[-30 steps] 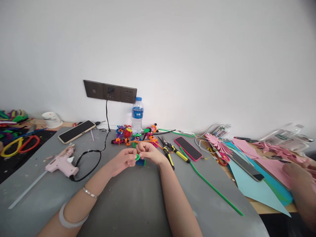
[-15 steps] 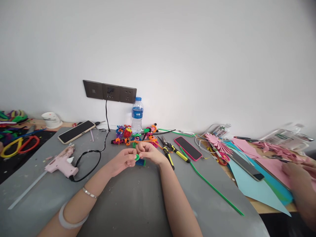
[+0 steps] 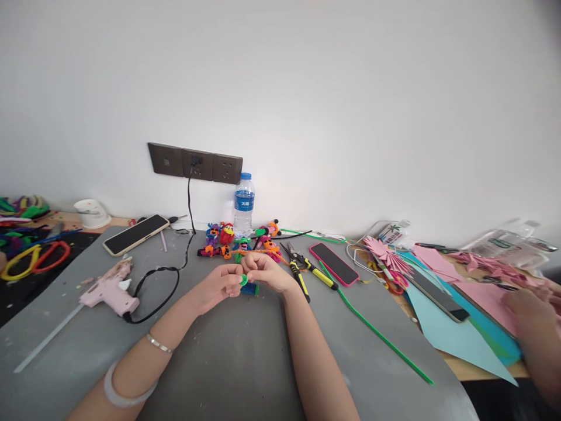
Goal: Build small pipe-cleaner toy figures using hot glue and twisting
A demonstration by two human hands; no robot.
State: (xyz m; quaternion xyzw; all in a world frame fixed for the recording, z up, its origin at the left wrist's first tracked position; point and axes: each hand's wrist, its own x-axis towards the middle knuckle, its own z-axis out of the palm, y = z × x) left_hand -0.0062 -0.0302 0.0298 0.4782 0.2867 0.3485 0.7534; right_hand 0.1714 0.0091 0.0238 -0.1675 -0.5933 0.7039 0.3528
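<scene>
Over the middle of the grey table, both hands meet at a small green coil [image 3: 243, 280], which looks like rolled pipe cleaner. My left hand [image 3: 220, 287] pinches it between thumb and fingers. My right hand [image 3: 266, 273] is closed at the coil's other side, fingertips touching it. Just behind stand several colourful pipe-cleaner figures [image 3: 227, 234], one of them green and partly covered by my fingers. A blue piece with a green end [image 3: 250, 289] lies under the hands. Right of my right hand rest yellow-and-black pliers [image 3: 313, 270] and a long green pipe cleaner [image 3: 381, 333].
A pink glue gun [image 3: 111, 292] with its black cord lies at left, near a phone [image 3: 137, 234]. A water bottle [image 3: 243, 204] stands by the wall. Further right are a pink-cased phone [image 3: 334, 263], coloured paper [image 3: 451, 333] and another person's hand [image 3: 530, 316].
My hands and the green coil have hardly moved. At far right, the other person's hand has shifted slightly over the pink paper.
</scene>
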